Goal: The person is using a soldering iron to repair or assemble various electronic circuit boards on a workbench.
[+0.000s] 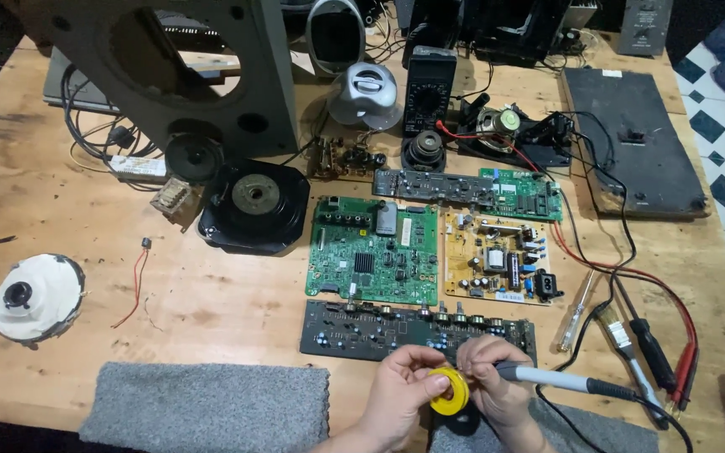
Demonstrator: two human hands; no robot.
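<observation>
- Right now the left hand (400, 387) is gripping a small yellow spool (450, 393), thumb and fingers closing around its rim at the near edge of the wooden table (211, 327).
- The right hand (490, 382) is wrapping around the grey handle of a soldering iron (551, 379), holding it like a pen, with its front end pointing toward the spool; the tip itself is hiding behind the fingers.
- The spool is sitting between the two hands, touching both, just in front of a long dark circuit board (396, 327) with a row of knobs along its far edge.
- The iron's black cord is trailing off to the right, past a small brush (623, 335) and a pair of red and black probes (673, 352).
- Beyond the dark board, a green circuit board (371, 250) and a yellow-tan one (497, 256) are lying side by side.
- A grey cloth (207, 407) is lying to the left of the left hand, and another grey cloth (564, 428) is lying under the right wrist.
- Farther left, a white round part (35, 298) is resting well apart from the hands.
- At the back, a black multimeter (430, 88) is standing near a grey speaker cabinet (169, 67).
</observation>
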